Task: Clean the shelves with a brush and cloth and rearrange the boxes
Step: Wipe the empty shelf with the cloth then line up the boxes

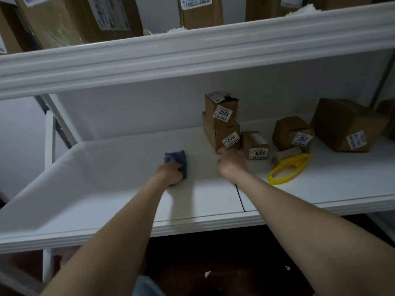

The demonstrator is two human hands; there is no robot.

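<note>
Left hand [171, 173] fingers grasp one cloth [178, 158]; right hand [230, 164] at box 2011 [222, 135], fingers unclear; five labelled boxes [350, 124], one brush [288, 165].

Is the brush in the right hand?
No, the brush lies on the shelf, untouched, beside the right hand.

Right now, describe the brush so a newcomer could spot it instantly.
On the white shelf, look right of the right hand, in front of box 2007. The brush lies there: the only yellow thing, looped handle, pale bristles, next to box 3004.
</note>
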